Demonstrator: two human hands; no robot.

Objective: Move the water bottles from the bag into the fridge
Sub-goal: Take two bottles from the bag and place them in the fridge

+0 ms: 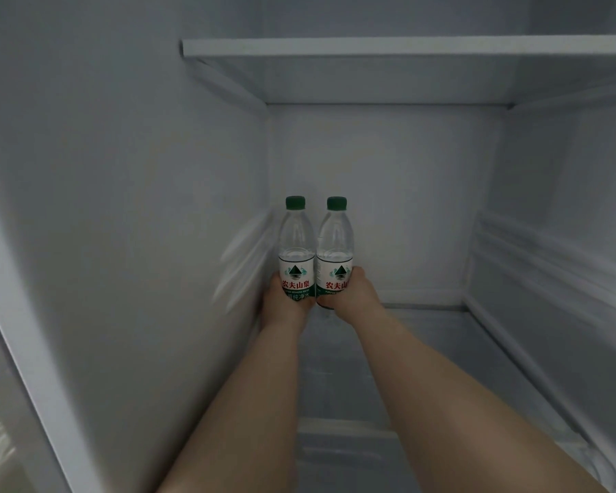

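Note:
Two clear water bottles with green caps and white-green labels stand upright side by side deep inside the fridge, near its back left corner. My left hand (285, 307) is wrapped around the lower part of the left bottle (296, 243). My right hand (352, 297) grips the base of the right bottle (335, 247). The two bottles touch each other. Their bottoms are hidden by my hands, so I cannot tell whether they rest on the shelf. The bag is out of view.
The glass shelf (424, 350) under my arms stretches to the right of the bottles. Another shelf (406, 48) spans overhead. The fridge's left wall (157, 208) is close beside the left bottle; the ribbed right wall (548, 261) is farther off.

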